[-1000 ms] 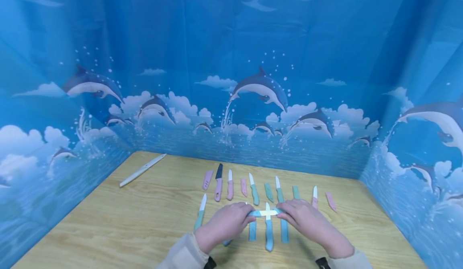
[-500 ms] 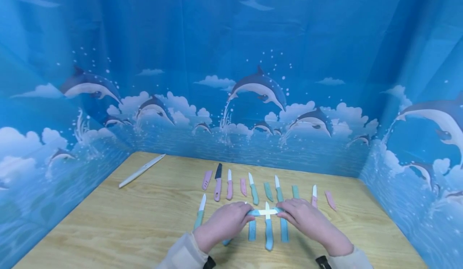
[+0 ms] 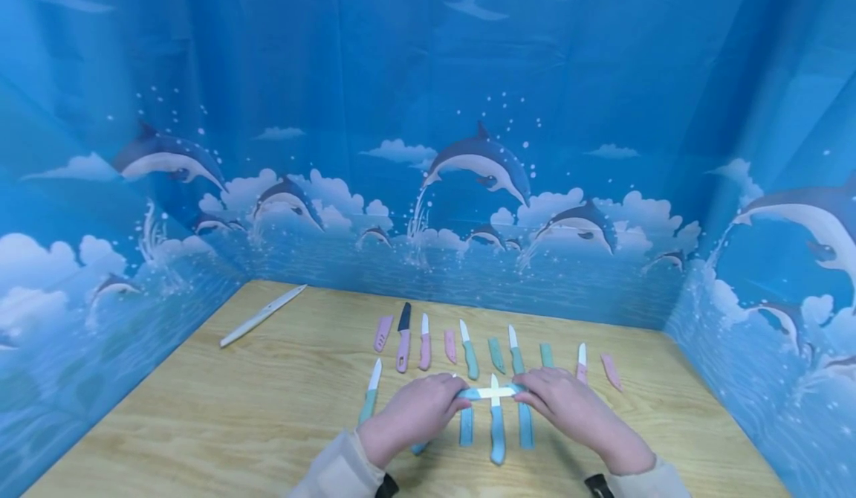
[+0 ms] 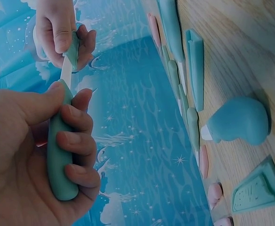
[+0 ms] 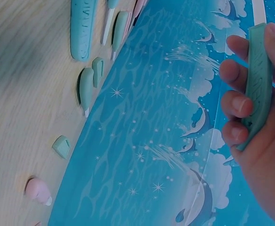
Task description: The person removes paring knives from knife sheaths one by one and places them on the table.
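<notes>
In the head view my left hand [image 3: 417, 412] and right hand [image 3: 571, 416] face each other above the front of the table. My left hand grips the blue-green handle [image 4: 61, 150] of a paring knife, fingers curled round it. A matching blade sheath [image 5: 258, 84] is in my right hand's curled fingers. The white blade [image 3: 495, 392] spans the gap, its far end at the sheath; how far inside it reaches is hidden. Below lie a blue paring knife [image 3: 498, 432] and two blue sheaths, one left [image 3: 466, 427] and one right [image 3: 526, 427] of it.
Farther back lie a pink knife with a dark blade [image 3: 403, 338], a small pink knife [image 3: 425, 343], green knives [image 3: 470, 353], and pink [image 3: 611, 372] and green sheaths [image 3: 496, 355]. One green knife [image 3: 371, 394] is beside my left hand. A long white pointed object [image 3: 263, 317] lies far left.
</notes>
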Motion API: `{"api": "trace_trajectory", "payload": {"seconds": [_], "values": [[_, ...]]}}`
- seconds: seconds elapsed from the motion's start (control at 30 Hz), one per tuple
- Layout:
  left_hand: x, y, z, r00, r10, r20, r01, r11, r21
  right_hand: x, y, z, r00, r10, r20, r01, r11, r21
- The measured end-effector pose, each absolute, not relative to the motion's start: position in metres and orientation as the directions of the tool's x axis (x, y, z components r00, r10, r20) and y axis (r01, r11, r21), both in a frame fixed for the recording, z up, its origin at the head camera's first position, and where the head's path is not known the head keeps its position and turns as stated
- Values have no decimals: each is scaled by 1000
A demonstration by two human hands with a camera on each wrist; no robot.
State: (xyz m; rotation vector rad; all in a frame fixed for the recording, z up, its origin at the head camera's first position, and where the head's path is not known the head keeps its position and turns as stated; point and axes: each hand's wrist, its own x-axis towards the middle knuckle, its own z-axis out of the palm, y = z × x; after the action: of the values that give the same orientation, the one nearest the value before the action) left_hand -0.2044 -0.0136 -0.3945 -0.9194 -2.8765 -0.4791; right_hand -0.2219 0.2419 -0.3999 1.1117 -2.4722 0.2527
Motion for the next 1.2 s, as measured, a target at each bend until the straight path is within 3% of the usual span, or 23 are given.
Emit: {"api": "trace_trajectory", "payload": {"seconds": [0.9, 0.97, 1.13, 1.2], "values": [[-206, -24, -388, -818, 548, 172, 575, 774, 266, -228, 241, -396, -597, -664, 450, -742, 671, 6], [-207, -25, -388, -822, 541, 176, 569, 772, 284, -228, 247, -397, -624, -633, 458, -714, 700, -5], [-211, -22, -389, -858, 495, 136, 506, 769, 390, -221, 268, -398, -769, -470, 433, -574, 805, -147], [-212, -19, -388, -864, 492, 109, 491, 771, 407, -219, 276, -400, -795, -438, 419, -551, 811, -197]]}}
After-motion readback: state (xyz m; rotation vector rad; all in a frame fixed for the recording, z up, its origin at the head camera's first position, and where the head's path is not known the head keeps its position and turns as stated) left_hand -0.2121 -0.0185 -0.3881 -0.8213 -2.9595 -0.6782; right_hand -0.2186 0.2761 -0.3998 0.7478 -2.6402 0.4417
